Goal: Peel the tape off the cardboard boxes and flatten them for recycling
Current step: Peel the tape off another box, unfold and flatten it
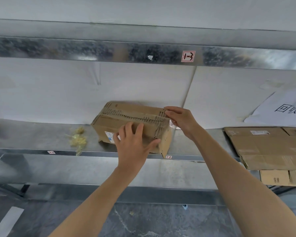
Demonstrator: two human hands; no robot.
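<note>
A closed brown cardboard box stands on the metal shelf. Torn strips mark its top seam where tape has come away. A white label shows on its front face, partly hidden. My left hand lies flat against the front face, fingers spread and straight, thumb near the right front edge. My right hand is at the box's top right corner, fingertips pinching there. Clear tape hangs down the right end just under that hand.
A crumpled wad of yellowish peeled tape lies on the shelf left of the box. Flattened cardboard is stacked at the right, under a white paper sign. More boxes sit on the level below. A shelf beam runs overhead.
</note>
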